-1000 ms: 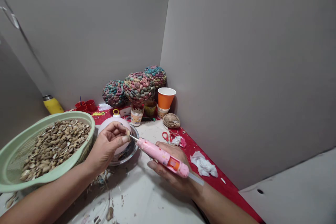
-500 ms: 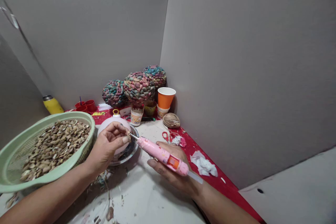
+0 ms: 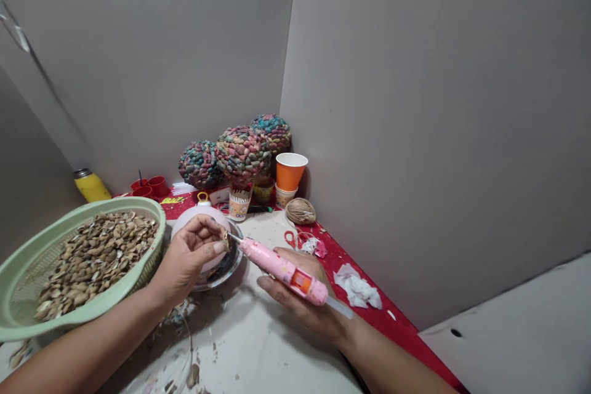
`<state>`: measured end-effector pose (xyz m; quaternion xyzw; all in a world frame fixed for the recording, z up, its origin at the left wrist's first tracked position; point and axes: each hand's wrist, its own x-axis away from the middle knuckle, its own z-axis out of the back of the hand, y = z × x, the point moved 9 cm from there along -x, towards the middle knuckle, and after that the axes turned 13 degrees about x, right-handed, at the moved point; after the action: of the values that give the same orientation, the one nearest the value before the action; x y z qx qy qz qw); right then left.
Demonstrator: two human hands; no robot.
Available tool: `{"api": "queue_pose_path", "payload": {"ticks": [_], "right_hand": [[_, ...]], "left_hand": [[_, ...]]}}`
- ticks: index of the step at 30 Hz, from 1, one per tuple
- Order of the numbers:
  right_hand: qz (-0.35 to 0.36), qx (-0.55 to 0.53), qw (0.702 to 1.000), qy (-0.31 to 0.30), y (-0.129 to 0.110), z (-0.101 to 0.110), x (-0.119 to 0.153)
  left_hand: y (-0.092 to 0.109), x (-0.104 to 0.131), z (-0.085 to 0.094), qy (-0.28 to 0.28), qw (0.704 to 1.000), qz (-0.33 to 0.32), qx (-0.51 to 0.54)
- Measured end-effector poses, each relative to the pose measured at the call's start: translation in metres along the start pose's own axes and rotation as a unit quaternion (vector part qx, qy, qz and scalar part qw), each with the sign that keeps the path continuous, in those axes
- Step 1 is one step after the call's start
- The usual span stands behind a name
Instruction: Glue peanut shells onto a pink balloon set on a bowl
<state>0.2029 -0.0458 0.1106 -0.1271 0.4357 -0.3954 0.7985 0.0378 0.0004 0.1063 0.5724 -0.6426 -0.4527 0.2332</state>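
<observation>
My right hand is closed around a pink hot glue gun, a clear glue stick jutting from its back end. The metal nozzle points left, at a small peanut shell pinched between the thumb and fingers of my left hand. Whether nozzle and shell touch is too small to tell. Behind my left hand, a pale pink ball with a yellow loop on top rests in a metal bowl; my hand hides part of both.
To the left stands a green basket full of peanut shells. Shell-covered balls, an orange paper cup, twine and red scissors lie farther back. Crumpled tissue is at the right. Grey panels enclose the table.
The peanut shell has turned slightly in my left fingers, showing more of itself by the nozzle. The glue gun has shifted very slightly left in view; both hands keep their grips.
</observation>
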Motion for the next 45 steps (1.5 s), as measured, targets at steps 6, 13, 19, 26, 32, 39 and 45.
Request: {"api": "queue_pose_path", "payload": {"ticks": [6, 13, 19, 26, 32, 39, 45], "right_hand": [[-0.006, 0.007, 1.0, -0.002, 0.002, -0.001, 0.0], [0.002, 0.021, 1.0, 0.004, 0.0, 0.0, -0.001], [-0.001, 0.023, 1.0, -0.006, 0.0, 0.0, 0.0], [0.014, 0.025, 1.0, -0.002, -0.004, 0.002, -0.001], [0.014, 0.023, 1.0, -0.001, -0.004, 0.002, -0.001], [0.024, 0.025, 0.999, -0.003, -0.007, 0.002, 0.0], [0.019, 0.015, 1.0, -0.006, -0.006, 0.001, 0.0]], "left_hand": [[-0.001, -0.001, -0.003, 0.0, 1.0, 0.008, 0.022], [0.0, 0.0, -0.004, -0.003, 0.998, 0.015, 0.055], [0.001, -0.001, -0.006, -0.006, 0.997, 0.016, 0.071], [0.001, -0.001, -0.005, -0.002, 0.997, 0.017, 0.071], [0.001, -0.001, 0.0, 0.006, 0.997, 0.018, 0.071], [0.004, -0.001, -0.003, 0.008, 0.997, 0.011, 0.073], [0.004, -0.001, -0.002, 0.01, 0.998, 0.007, 0.069]]}}
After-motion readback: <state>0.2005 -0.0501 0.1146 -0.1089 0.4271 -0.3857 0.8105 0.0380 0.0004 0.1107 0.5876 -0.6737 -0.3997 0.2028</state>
